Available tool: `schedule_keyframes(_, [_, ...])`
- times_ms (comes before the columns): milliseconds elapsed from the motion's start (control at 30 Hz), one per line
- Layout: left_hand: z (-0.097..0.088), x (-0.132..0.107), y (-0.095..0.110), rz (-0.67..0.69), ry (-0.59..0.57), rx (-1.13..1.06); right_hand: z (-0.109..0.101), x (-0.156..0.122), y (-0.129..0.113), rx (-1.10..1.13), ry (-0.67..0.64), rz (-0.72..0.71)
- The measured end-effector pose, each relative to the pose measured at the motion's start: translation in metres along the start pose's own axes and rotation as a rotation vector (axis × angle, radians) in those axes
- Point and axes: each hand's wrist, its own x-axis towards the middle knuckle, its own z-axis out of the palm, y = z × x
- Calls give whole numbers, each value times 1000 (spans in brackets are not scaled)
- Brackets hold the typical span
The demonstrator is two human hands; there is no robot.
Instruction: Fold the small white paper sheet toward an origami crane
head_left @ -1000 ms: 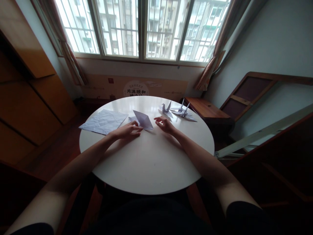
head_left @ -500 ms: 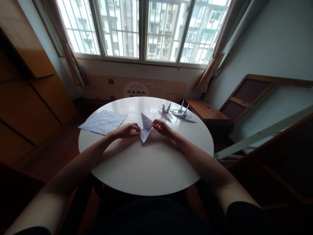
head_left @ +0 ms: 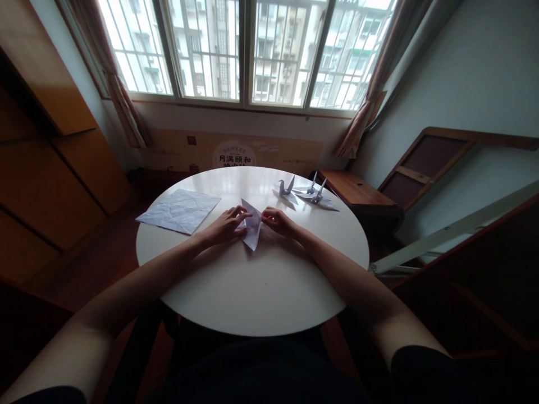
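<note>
A folded piece of pale paper (head_left: pixel 251 233) with pointed ends stands between my hands over the middle of the white round table (head_left: pixel 261 292). My left hand (head_left: pixel 226 225) has its fingers and thumb on the paper's left side, the fingers lying across its upper part. Pinched in my right hand (head_left: pixel 278 220) is the paper's right edge. Beyond my right hand sit several folded paper cranes: one crane (head_left: pixel 286 192) by itself, and others (head_left: pixel 315 195) overlapping close together to its right.
Creased sheets of paper (head_left: pixel 181 210) lie at the table's left side. A wooden bench or low cabinet (head_left: pixel 353 188) stands behind the table on the right. A barred window (head_left: pixel 248 53) and a printed banner (head_left: pixel 168 148) are ahead, with wooden cupboards (head_left: pixel 84 174) at left.
My left hand has shifted up and over the paper, its fingers now on the upper flap. The paper has turned slightly and its near tip sits a little lower and further right.
</note>
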Motion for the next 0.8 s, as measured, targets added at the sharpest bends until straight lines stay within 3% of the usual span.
schedule_keyframes(100, [0, 0, -3, 21, -82, 34, 0, 0, 2, -15, -1, 10])
schedule_keyframes(267, [4, -1, -10, -3, -186, -108, 4, 1, 7, -34, 10, 25])
schedule_keyframes(700, [-3, -8, -22, -92, -106, -285, 4, 0, 5, 55, -62, -63])
schedule_keyframes(800, [-4, -8, -25, -61, -139, -287, 7, -1, 3, 53, -85, -67])
